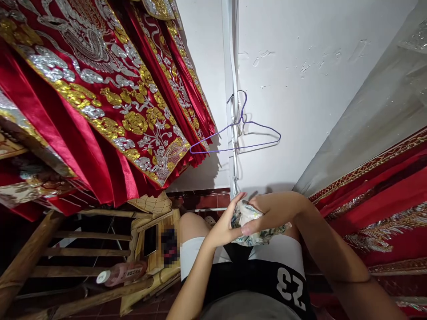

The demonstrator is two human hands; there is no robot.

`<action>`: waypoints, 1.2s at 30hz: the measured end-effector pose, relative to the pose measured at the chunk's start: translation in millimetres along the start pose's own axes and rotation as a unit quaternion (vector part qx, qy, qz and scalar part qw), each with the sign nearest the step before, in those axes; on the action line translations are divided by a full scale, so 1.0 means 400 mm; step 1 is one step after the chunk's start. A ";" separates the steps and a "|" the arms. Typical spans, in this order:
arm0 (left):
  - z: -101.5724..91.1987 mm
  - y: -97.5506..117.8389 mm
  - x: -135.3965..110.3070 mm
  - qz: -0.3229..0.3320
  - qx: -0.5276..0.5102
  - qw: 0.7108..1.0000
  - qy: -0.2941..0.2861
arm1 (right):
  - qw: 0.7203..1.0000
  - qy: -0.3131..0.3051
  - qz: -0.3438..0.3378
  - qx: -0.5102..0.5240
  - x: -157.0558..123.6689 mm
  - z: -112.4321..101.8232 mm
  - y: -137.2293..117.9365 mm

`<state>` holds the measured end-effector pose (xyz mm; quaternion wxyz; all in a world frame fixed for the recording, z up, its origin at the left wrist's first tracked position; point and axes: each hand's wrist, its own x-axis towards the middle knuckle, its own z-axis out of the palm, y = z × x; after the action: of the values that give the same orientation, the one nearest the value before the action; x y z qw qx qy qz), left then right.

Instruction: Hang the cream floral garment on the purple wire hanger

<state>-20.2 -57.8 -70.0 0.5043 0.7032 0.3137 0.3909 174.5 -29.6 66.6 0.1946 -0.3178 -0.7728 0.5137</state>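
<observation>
A bunched white cloth (253, 238) with a green, blue and yellow floral print is gathered between my hands, above my lap. My left hand (226, 226) grips its left side, with the thumb across the front. From the right, my right hand (262, 213) is bent over the cloth and pinches it near the top, its thumb close to my left thumb. Some fingers are hidden behind the folds, and I cannot tell what kind of garment or item it is. Beyond my hands, a purple wire hanger (235, 149) hangs with nothing on it.
Red satin costumes (133, 120) with gold and silver sequins hang at the left. More red fabric (376, 213), partly under clear plastic, fills the right. A bamboo chair (93, 251) stands lower left, with a pink bottle (122, 272) on it. A white wall (283, 80) rises ahead.
</observation>
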 end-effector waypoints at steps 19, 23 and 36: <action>-0.284 0.112 -0.019 -0.038 0.413 0.909 0.036 | 0.954 0.293 -0.054 -0.039 0.112 -0.268 0.239; -0.302 0.111 -0.004 -0.008 0.430 0.898 0.094 | 0.948 0.312 -0.052 -0.039 0.209 -0.218 0.274; -0.391 0.192 0.073 0.007 0.494 0.861 0.117 | 0.911 0.409 -0.036 -0.023 0.064 -0.219 0.243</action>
<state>-137.5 16.7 39.1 0.0476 0.8112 0.5177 0.2676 239.2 73.0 11.5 0.5051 -0.4761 -0.6480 0.3136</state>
